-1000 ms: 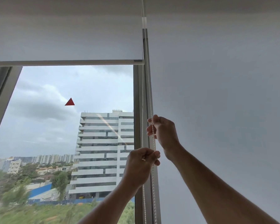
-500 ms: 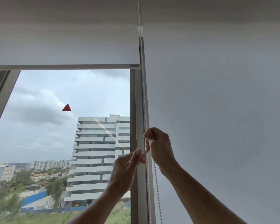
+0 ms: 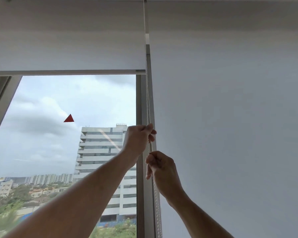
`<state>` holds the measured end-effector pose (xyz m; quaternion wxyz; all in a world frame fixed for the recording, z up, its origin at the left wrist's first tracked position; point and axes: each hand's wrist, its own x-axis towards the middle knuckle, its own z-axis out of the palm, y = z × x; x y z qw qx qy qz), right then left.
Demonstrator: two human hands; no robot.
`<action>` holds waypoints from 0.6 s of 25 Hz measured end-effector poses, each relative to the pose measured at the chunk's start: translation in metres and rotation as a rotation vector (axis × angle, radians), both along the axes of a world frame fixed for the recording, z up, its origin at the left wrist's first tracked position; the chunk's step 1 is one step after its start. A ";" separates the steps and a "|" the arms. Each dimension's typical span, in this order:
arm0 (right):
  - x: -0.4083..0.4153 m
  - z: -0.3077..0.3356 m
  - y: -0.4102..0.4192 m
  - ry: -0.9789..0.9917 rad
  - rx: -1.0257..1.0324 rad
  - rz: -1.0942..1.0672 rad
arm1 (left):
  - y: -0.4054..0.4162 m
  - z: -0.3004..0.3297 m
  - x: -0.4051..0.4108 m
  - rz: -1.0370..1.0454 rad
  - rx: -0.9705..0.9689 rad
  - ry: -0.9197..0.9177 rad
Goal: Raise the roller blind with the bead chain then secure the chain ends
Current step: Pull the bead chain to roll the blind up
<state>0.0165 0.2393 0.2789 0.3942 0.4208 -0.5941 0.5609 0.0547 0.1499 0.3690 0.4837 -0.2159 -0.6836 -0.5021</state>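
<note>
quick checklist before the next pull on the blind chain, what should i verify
1. Left hand grips the bead chain high up: ok.
2. Right hand grips the chain lower down: ok.
3. Chain runs straight up along the window frame, no snag visible: ok.
4. Roller blind fully raised: not ok, its bottom bar hangs well below the top.
5. Which strand each hand holds: cannot tell.
6. Chain ends secured: cannot tell, the lower chain leaves the view.
</note>
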 end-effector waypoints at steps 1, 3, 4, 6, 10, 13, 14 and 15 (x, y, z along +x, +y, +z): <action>-0.001 -0.002 0.002 -0.010 0.018 0.027 | 0.000 -0.004 0.000 -0.020 0.031 -0.006; 0.000 -0.003 0.006 -0.043 0.048 0.089 | -0.001 -0.013 0.000 -0.051 0.042 -0.018; 0.000 -0.002 0.008 -0.061 0.028 0.131 | -0.001 -0.017 0.001 -0.064 0.036 -0.019; 0.003 0.010 0.009 -0.107 -0.092 0.187 | 0.001 -0.019 0.002 -0.075 0.022 -0.006; 0.004 0.045 0.013 -0.120 -0.216 -0.108 | 0.006 -0.028 0.005 0.033 -0.049 0.075; 0.008 0.068 0.018 -0.158 -0.231 -0.090 | 0.005 -0.041 0.008 0.067 -0.090 0.128; 0.009 0.076 0.019 -0.164 -0.210 -0.052 | 0.004 -0.045 0.009 0.075 -0.112 0.136; 0.012 0.083 0.020 -0.170 -0.181 -0.015 | 0.003 -0.048 0.009 0.082 -0.138 0.135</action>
